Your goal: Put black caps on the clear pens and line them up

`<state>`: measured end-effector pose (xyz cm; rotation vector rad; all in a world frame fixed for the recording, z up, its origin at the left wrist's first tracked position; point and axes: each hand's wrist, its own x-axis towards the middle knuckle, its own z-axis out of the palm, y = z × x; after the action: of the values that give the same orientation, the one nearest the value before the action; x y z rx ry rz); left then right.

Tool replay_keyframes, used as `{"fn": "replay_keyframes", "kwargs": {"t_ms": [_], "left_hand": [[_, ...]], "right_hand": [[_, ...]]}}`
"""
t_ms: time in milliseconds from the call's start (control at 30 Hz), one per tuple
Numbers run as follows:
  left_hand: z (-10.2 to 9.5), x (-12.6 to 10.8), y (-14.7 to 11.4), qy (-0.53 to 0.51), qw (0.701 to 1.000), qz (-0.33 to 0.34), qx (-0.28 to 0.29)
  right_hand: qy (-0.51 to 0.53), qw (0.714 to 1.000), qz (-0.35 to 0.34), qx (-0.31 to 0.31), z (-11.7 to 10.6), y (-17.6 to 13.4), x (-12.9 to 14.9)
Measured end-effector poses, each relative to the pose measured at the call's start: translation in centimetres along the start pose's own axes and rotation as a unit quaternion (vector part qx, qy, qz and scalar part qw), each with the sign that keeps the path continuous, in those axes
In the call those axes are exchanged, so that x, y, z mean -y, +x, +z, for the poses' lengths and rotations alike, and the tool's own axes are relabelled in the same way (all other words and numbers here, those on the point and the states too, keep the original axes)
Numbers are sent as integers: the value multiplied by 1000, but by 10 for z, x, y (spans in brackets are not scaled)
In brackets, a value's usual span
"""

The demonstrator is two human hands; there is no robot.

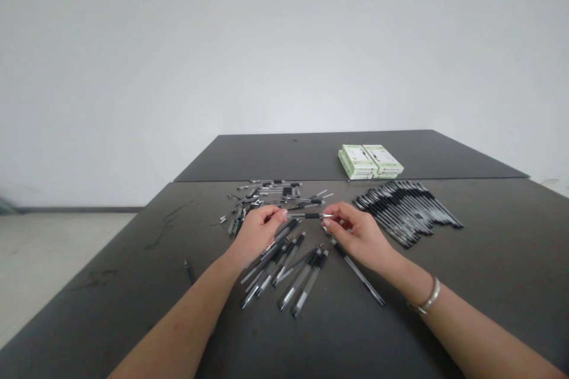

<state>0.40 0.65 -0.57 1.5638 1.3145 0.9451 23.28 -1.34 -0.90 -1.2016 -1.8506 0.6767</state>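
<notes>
Between my two hands a clear pen [311,215] with a black grip is held level above the table. My left hand [258,226] pinches its left end, and the fingers of my right hand [355,231] are closed at its tip end on the right. Whether my right fingers hold a separate small part there is too small to tell. Under and in front of my hands lie several loose pens [287,266] with black grips, fanned out. A single pen [358,272] lies slantwise below my right hand.
Behind my left hand is a loose heap of pen parts [275,190]. To the right, many pens [406,210] lie side by side in a row. Green and white boxes [371,161] are stacked farther back on the dark table [480,249]. One dark pen-like piece [189,272] lies near my left forearm.
</notes>
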Motion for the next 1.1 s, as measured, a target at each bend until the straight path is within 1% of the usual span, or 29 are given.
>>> {"fn": "replay_keyframes", "kwargs": {"t_ms": [67, 200, 367, 500, 567, 633, 867, 1100], "left_hand": [[0, 0, 0, 4, 1000, 4, 0], [0, -2, -1, 4, 1000, 4, 4], [1, -4, -2, 9, 1000, 1, 11], [0, -3, -2, 3, 1000, -3, 7], [0, -1, -1, 4, 1000, -1, 7], [-1, -1, -1, 9, 1000, 3, 8], [0, 0, 0, 20, 1000, 10, 10], [0, 2, 1, 48, 999, 22, -1]], "right_hand": [[-20, 1000, -8, -3, 0, 0, 1], [-50, 998, -7, 23, -2, 2, 5], [-29, 998, 15, 50, -2, 2, 2], [-17, 1000, -1, 26, -1, 1, -1], [-25, 1000, -11, 10, -1, 1, -1], [-37, 999, -19, 6, -1, 1, 0], [-60, 997, -31, 43, -3, 3, 6], [-34, 997, -3, 63, -1, 3, 4]]}}
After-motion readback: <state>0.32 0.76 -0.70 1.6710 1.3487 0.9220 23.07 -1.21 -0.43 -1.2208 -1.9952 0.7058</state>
